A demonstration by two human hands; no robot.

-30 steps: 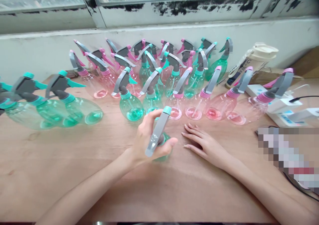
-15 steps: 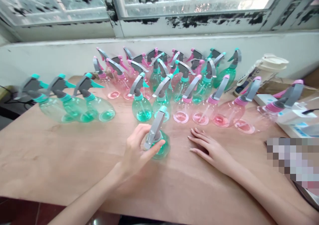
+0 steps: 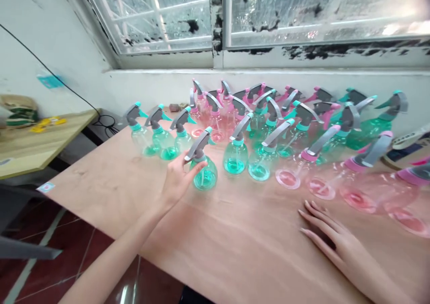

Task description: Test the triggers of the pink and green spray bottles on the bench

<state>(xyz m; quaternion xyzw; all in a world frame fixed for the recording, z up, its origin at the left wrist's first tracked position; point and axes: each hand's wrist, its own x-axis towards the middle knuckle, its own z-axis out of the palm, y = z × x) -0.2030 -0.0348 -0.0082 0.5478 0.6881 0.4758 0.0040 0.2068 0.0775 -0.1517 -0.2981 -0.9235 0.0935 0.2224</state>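
Observation:
My left hand (image 3: 178, 178) is wrapped round the neck of a green spray bottle (image 3: 205, 177) with a grey trigger head. It stands upright, or nearly so, at the table's middle. To its left and further back is a short row of green spray bottles, one of them this green bottle (image 3: 163, 140). Just right of it stands another green bottle (image 3: 235, 158). My right hand (image 3: 336, 236) lies on the wooden table (image 3: 235, 241), fingers stretched out and holding nothing. Nearest to it are clear pink spray bottles, among them this pink bottle (image 3: 322, 183).
Several more pink and green bottles crowd against the wall (image 3: 151, 86) under the window (image 3: 168, 21). A white cup-like container (image 3: 408, 145) is partly cut off at the right. A second table (image 3: 67, 133) with yellow items (image 3: 49, 123) stands at the left, near a black cable (image 3: 57, 75).
My left hand has moved the green bottle left and away from me, towards the left row of green bottles. The view has turned left. My right hand stays flat on the table.

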